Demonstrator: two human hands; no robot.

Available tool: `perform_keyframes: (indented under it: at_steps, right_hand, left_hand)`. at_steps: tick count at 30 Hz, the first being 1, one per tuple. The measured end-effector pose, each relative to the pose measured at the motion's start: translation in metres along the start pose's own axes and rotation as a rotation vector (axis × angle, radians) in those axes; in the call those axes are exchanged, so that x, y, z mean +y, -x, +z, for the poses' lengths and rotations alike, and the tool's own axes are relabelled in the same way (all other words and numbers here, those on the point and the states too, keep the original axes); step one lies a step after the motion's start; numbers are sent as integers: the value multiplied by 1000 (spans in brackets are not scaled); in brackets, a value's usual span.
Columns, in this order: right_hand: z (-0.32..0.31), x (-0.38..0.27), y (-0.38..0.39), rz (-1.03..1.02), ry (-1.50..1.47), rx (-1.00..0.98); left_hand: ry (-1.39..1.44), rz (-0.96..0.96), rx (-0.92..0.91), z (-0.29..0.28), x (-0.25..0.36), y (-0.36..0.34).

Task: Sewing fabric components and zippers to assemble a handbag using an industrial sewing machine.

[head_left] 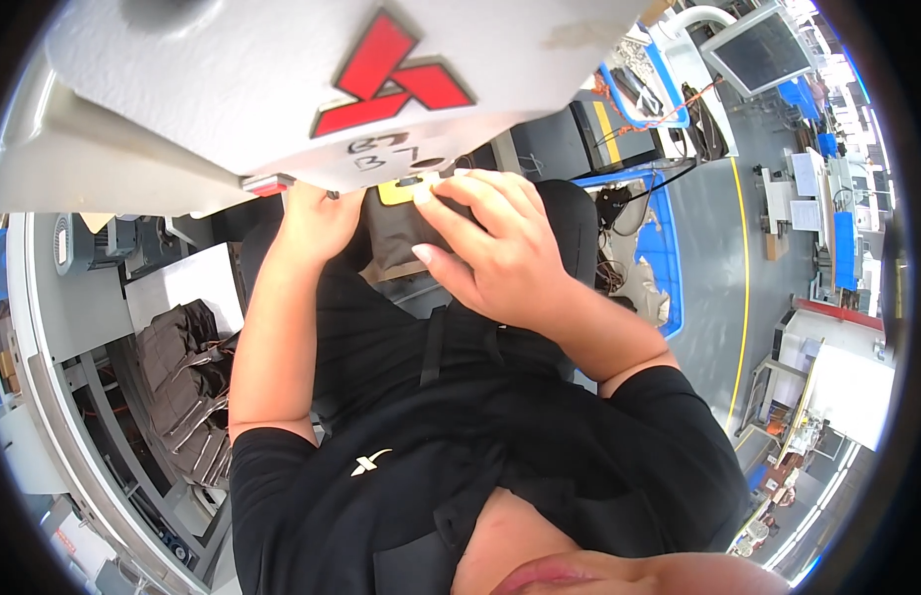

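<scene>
A large white machine head (pixel 213 89) with a red emblem fills the top of the view, close above my hands. My left hand (pixel 320 220) reaches up to its lower edge, and the fingertips are hidden behind it. My right hand (pixel 500 243) lies just right of a small yellow plate (pixel 393 192) with a dark middle. The index fingertip touches or nearly touches that plate, while the thumb stands apart below with nothing visible in its grasp. Between the two hands hangs a piece of brown-grey material (pixel 393 238), partly covered by the machine and my fingers.
Dark folded pieces (pixel 183 377) are stacked on the left beside a grey motor (pixel 82 245). A blue bin (pixel 664 258) with bundled items stands at right, near a yellow floor line (pixel 744 288). Another blue tray (pixel 669 99) and a monitor (pixel 760 50) are at upper right.
</scene>
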State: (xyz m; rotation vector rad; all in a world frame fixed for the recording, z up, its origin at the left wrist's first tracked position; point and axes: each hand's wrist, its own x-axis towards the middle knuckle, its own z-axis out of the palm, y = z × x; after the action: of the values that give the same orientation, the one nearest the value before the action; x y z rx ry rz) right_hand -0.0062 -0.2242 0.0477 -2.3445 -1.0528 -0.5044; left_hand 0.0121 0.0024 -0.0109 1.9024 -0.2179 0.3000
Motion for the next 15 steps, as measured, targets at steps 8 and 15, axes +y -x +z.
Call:
perform_keyframes:
  at_steps: [8, 15]
  right_hand:
    - [-51, 0, -3, 52, -430, -97]
    - [-182, -14, -1, -314, -1536, 170]
  left_hand:
    - [-126, -7, -74, -2, -36, -12]
    - [-93, 106, 4, -1, -40, -8]
